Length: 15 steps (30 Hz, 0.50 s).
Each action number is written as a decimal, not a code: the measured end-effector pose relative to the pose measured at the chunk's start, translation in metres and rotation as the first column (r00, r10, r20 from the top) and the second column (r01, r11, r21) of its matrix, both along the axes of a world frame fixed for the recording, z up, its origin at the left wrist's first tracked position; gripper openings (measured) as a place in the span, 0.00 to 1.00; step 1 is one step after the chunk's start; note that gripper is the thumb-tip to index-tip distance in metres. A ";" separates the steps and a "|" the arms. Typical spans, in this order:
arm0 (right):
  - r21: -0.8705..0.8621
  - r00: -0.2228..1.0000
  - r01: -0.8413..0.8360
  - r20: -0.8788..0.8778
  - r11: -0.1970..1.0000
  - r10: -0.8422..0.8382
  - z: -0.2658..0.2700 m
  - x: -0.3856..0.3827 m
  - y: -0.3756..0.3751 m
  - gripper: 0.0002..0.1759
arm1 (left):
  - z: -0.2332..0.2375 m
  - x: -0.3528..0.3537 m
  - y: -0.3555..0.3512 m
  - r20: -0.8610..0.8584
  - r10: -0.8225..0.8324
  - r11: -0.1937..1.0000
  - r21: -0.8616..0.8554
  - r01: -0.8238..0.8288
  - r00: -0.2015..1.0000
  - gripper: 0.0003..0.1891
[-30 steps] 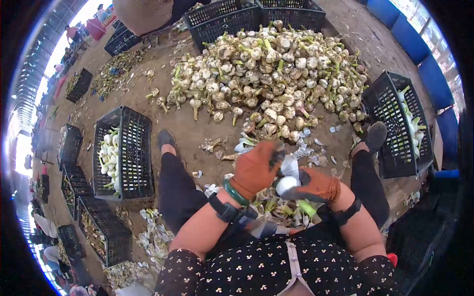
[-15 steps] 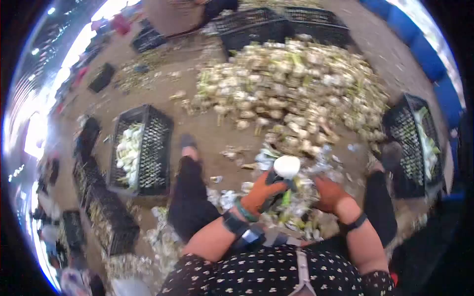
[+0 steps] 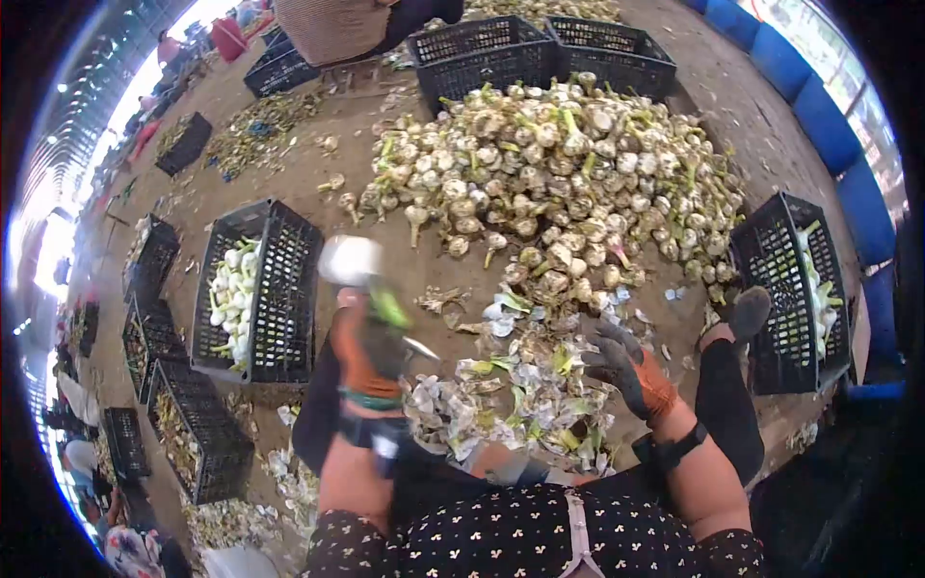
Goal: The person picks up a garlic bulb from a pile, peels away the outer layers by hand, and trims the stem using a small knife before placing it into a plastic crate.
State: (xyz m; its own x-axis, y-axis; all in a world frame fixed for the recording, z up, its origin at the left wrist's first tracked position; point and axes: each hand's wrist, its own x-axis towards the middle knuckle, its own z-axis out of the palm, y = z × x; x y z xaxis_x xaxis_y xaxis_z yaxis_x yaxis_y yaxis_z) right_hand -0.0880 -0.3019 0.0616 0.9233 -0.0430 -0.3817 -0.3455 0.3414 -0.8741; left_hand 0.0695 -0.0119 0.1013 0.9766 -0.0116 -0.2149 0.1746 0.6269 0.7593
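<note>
My left hand [image 3: 369, 342], in an orange and grey glove and blurred by motion, is closed around a white peeled garlic bulb [image 3: 350, 260] with a green stem. A thin blade [image 3: 421, 349] sticks out beside its fingers. Gloved as well, my right hand [image 3: 631, 374] has its fingers spread and holds nothing, over the right edge of the peelings [image 3: 520, 395]. Ahead of both hands lies a large heap of unpeeled garlic [image 3: 568, 183].
A black crate [image 3: 279, 308] with white bulbs stands left, another crate [image 3: 785, 289] right. Two crates [image 3: 482, 63] sit behind the heap, near a seated person [image 3: 332, 29]. More crates [image 3: 207, 433] line the far left.
My left hand has moved left with the bulb, away from the peelings and toward the left crate. The fingers of my right hand have spread, and the hand has shifted slightly.
</note>
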 end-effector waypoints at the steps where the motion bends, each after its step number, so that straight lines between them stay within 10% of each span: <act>1: -0.040 0.994 0.050 -0.097 0.998 -0.054 0.002 0.004 -0.002 0.31 | -0.002 0.015 0.025 0.122 0.070 0.997 0.022 -0.073 0.990 0.21; 3: -0.102 0.991 -0.026 -0.134 0.994 0.012 -0.013 0.007 -0.018 0.29 | -0.009 0.027 0.043 0.237 0.134 0.989 0.029 -0.145 0.962 0.23; 6: -0.100 0.974 -0.018 -0.227 0.995 -0.005 -0.071 0.025 -0.041 0.25 | -0.016 0.008 0.030 -0.085 -0.030 0.992 0.121 0.041 0.996 0.17; 8: -0.827 0.999 0.003 -0.016 0.563 -0.030 -0.085 0.059 -0.050 0.22 | -0.027 -0.008 0.019 -0.305 -0.118 0.975 0.145 0.168 0.945 0.13; 11: -0.952 0.977 -0.211 -0.212 0.223 0.020 -0.058 0.122 -0.035 0.23 | -0.054 -0.039 -0.005 -0.382 -0.397 0.657 0.516 0.550 0.834 0.11; 12: -0.932 0.952 -0.283 -0.244 0.228 0.186 -0.083 0.144 -0.045 0.26 | -0.066 -0.043 -0.009 -0.481 -0.476 0.718 0.271 0.641 0.736 0.14; 15: -0.873 0.842 -0.487 -0.478 -0.029 0.252 -0.108 0.198 -0.032 0.31 | -0.064 -0.040 -0.023 -0.443 -0.568 0.673 0.236 0.701 0.694 0.16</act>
